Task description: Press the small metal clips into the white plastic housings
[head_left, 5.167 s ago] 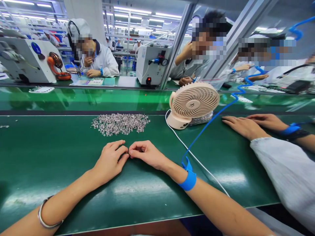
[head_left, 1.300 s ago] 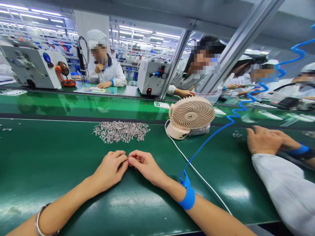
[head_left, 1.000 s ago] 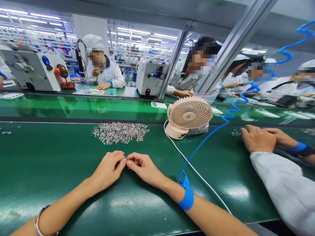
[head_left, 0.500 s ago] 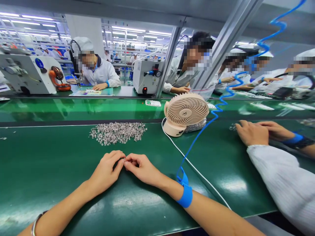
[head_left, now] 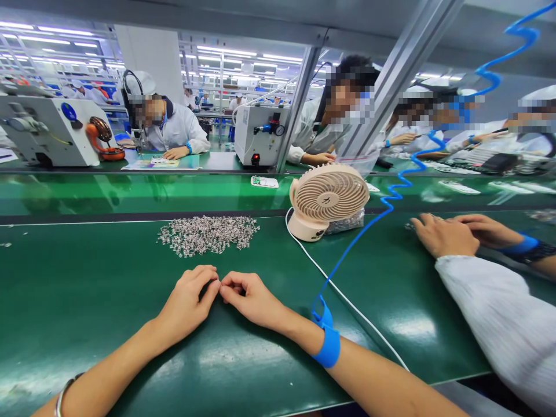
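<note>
- Head view, left hand (head_left: 185,301): palm turned down, forefinger and thumb drawn close together. The picture does not show whether a part is gripped; anything at the tips is too small to tell.
- Head view, right hand (head_left: 251,298): thumb and forefinger pinched together, other fingers curled. Content of the pinch cannot be told.
- Fingertips of both hands face each other and all but meet, above the green bench (head_left: 269,376).
- Pile (head_left: 207,234) of small metallic parts: lies on the bench beyond the fingertips, near them but apart. Neither hand touches it. It spreads to both sides of the point where the hands meet.
- A few stray parts (head_left: 6,244) lie at the far left, well apart from the pile.
- Right wrist: blue strap (head_left: 329,347), joined to a blue cord (head_left: 403,179), coiled in its upper run.
- Left wrist: metal bangle (head_left: 63,397), partly out of frame.
- Fan (head_left: 328,200): stands right of the pile, clear bag (head_left: 347,223) just beside its base, white cable (head_left: 354,307) running toward the near edge.
- Co-worker's hands (head_left: 447,236): on the bench at the right, well apart from the pile.
</note>
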Available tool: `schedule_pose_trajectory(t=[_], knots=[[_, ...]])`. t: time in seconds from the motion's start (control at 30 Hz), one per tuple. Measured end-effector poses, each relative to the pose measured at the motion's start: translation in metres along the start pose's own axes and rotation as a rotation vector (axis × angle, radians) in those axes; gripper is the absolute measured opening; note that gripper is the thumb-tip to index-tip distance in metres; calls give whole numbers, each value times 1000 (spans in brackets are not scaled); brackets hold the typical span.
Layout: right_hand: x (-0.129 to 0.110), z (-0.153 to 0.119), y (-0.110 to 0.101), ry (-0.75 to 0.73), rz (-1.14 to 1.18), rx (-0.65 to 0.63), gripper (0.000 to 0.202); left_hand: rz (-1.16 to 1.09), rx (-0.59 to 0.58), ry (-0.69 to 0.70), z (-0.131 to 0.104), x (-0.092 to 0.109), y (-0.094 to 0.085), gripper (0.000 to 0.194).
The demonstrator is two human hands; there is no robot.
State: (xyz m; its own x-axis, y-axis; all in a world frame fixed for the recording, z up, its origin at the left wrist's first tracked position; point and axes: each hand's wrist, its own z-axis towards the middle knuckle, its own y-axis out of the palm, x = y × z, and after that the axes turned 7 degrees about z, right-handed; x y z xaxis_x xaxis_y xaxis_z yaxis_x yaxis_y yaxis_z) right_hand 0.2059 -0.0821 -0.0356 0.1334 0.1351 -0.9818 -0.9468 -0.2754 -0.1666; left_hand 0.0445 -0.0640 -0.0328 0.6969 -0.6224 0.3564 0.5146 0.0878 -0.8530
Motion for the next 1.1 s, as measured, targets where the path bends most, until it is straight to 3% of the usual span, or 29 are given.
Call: schedule_pose_trajectory(t=[0.5, 0.87, 1.1], knots=[[-1, -1, 1, 9, 14, 15, 15, 2, -8, -7, 0, 0, -1, 22], [2, 1, 3, 9, 38, 159, 13, 1, -30, 1, 0, 4, -3, 23], [3, 1, 3, 2, 31, 155, 14, -14, -39, 20, 0, 3, -2, 22]])
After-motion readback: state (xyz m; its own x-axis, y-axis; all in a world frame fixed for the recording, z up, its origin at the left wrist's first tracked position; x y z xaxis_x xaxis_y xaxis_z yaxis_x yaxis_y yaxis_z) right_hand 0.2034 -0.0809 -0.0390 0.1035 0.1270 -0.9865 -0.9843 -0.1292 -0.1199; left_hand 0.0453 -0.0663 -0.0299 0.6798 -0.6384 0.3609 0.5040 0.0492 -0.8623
